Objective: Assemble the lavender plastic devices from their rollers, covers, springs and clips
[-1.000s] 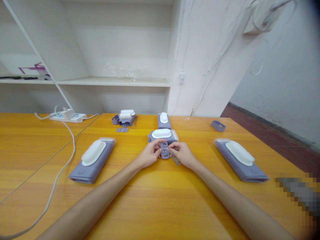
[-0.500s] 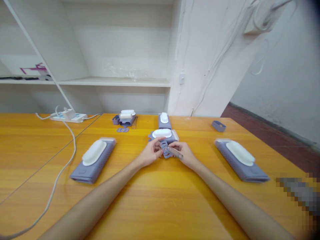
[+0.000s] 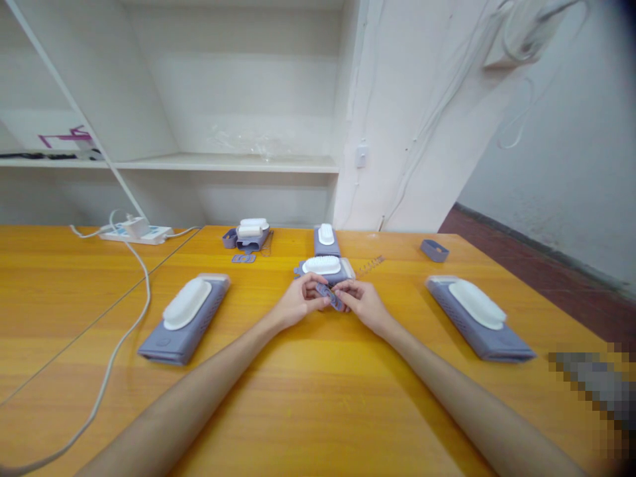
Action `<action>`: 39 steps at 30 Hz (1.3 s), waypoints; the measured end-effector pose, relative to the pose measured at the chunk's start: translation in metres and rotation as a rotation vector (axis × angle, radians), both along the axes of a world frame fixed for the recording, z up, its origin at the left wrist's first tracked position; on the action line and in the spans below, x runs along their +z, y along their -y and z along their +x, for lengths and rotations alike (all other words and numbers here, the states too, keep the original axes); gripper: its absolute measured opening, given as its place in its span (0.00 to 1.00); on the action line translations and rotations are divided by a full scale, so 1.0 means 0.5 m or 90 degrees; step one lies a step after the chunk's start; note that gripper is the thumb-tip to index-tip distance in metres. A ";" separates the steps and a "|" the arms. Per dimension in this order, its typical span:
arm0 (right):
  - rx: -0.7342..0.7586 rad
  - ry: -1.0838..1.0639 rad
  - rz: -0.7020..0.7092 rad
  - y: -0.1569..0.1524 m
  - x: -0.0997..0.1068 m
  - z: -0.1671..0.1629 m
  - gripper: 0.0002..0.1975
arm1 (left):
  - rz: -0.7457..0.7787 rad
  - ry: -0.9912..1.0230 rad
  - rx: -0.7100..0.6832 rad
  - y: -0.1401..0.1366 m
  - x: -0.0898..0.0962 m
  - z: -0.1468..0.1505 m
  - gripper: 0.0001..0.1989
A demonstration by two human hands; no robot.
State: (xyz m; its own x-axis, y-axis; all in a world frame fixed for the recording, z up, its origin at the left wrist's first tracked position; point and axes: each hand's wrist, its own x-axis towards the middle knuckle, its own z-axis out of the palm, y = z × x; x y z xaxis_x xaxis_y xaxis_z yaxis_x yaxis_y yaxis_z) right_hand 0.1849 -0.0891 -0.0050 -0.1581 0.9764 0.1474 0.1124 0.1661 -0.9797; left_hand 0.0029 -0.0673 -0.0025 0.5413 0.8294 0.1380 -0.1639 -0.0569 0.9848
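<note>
My left hand (image 3: 299, 299) pinches a small grey-purple plate (image 3: 328, 296) with cut-outs, now tilted to a narrow view. At its other edge, the fingers of my right hand (image 3: 362, 303) are closed on the same plate. A thin coil spring (image 3: 371, 265) stretches away to the upper right behind my right hand; whether its near end is joined to the plate is hidden. Just beyond my hands lies a grey-purple case with a white bristled brush head (image 3: 322, 265), its front partly covered by my fingers.
Grey-purple cases with white brush pads lie at left (image 3: 183, 321), right (image 3: 479, 318) and back centre (image 3: 326, 240). A disassembled case (image 3: 252, 240) stands back left near loose plates (image 3: 243, 259). An oval cap (image 3: 434, 250) is back right. A power strip (image 3: 136, 232) trails a cable.
The plate has tipped from facing me to nearly edge-on. The spring, earlier across my right fingers towards me, now points away to the upper right. Both arms stay about in place.
</note>
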 end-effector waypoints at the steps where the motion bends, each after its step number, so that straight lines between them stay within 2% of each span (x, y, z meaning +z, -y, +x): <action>1: 0.002 -0.001 0.004 0.001 0.001 0.001 0.12 | -0.005 0.004 0.007 -0.001 -0.001 0.000 0.23; 6: -0.022 -0.016 0.043 0.007 0.001 0.000 0.16 | -0.003 0.018 0.036 0.000 -0.005 0.004 0.21; 11: -0.052 0.060 0.163 0.017 -0.007 -0.004 0.25 | 0.008 0.015 0.054 0.004 -0.002 0.008 0.21; 16: -0.168 0.123 0.251 0.016 -0.012 -0.001 0.25 | 0.043 -0.008 0.099 0.008 0.004 0.010 0.18; 20: -0.214 0.193 0.303 0.016 -0.008 0.001 0.28 | 0.087 -0.044 0.123 0.010 0.001 0.011 0.16; 24: -0.250 0.278 0.353 0.012 0.000 0.013 0.26 | 0.129 -0.094 0.139 0.011 -0.002 0.012 0.15; 28: -0.344 0.382 0.387 -0.012 0.016 0.050 0.18 | 0.149 -0.113 0.147 0.014 -0.001 0.014 0.16; 32: -0.433 0.528 0.347 -0.051 0.037 0.099 0.13 | 0.147 -0.129 0.161 0.014 -0.001 0.016 0.16; 36: -0.517 0.679 0.192 -0.089 0.058 0.140 0.15 | 0.127 -0.129 0.161 0.010 -0.005 0.016 0.17; 39: -0.548 0.790 0.117 -0.117 0.081 0.173 0.17 | 0.124 -0.121 0.155 0.009 -0.005 0.016 0.16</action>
State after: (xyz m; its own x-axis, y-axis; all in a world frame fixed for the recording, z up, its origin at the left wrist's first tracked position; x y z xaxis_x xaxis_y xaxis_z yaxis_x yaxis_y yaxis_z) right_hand 0.2715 -0.0308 0.0353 0.3205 0.8170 0.4794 0.9472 -0.2719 -0.1699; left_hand 0.0109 -0.0720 -0.0052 0.3622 0.9054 0.2214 0.0630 -0.2608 0.9633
